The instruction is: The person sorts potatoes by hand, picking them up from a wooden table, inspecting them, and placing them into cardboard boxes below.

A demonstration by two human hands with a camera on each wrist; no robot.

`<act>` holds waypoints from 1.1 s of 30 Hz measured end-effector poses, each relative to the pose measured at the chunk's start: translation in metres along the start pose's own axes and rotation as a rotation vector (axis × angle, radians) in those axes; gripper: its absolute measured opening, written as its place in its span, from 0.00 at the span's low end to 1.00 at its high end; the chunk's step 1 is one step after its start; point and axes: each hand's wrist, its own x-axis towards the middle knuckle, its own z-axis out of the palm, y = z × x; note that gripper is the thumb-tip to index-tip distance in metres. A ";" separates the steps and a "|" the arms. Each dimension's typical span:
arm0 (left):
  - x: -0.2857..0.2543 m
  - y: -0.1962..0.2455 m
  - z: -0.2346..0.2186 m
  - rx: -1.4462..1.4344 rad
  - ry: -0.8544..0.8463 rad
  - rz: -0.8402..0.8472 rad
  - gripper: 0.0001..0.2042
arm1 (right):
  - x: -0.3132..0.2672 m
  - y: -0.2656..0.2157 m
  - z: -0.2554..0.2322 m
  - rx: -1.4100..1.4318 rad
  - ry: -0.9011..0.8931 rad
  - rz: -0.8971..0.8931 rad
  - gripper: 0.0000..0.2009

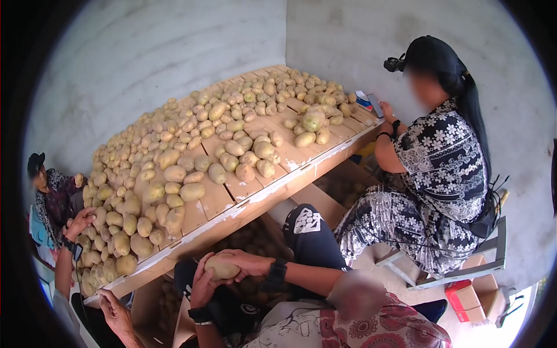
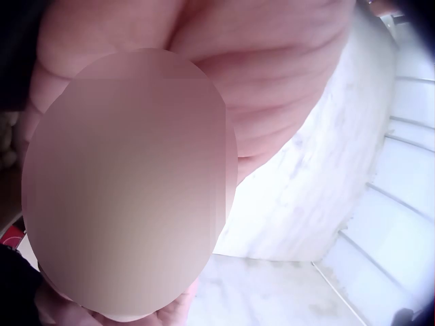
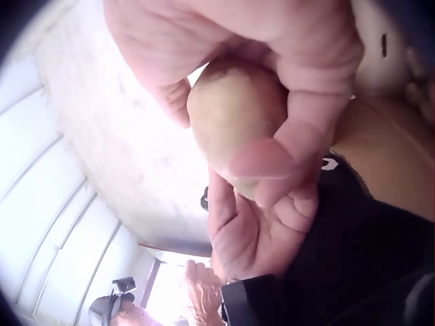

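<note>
A pale yellow potato (image 1: 222,267) is held up between both hands above the lap, just in front of the table. My left hand (image 1: 203,284) cups its left end. From the other side my right hand (image 1: 250,263) grips it. In the right wrist view, the right hand (image 3: 306,64) curls its thumb and fingers round the potato (image 3: 231,112), which has a darker patch near the top. Below it, the left hand (image 3: 262,231) supports its lower end. A blurred oval covers most of the held thing in the left wrist view, under the left palm (image 2: 265,88).
Many potatoes (image 1: 174,173) lie spread over the wooden table (image 1: 216,200), some near its white-marked front edge. A seated person (image 1: 441,156) holds a phone (image 1: 375,105) on the right. Another person's hand (image 1: 119,313) is at the near left corner. Cardboard boxes (image 1: 467,293) stand on the floor.
</note>
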 end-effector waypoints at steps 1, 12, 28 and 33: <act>-0.002 -0.003 -0.001 -0.005 0.007 -0.009 0.25 | -0.003 0.002 0.003 0.029 0.026 -0.005 0.24; -0.005 -0.009 -0.011 0.003 0.000 -0.015 0.24 | -0.003 0.029 0.009 0.031 0.116 -0.062 0.23; -0.001 -0.013 -0.022 -0.098 0.080 0.056 0.24 | 0.011 -0.028 -0.042 -0.232 0.491 -0.372 0.22; -0.005 -0.012 -0.021 -0.043 0.074 -0.005 0.22 | 0.052 -0.079 -0.084 -0.646 0.522 -0.695 0.23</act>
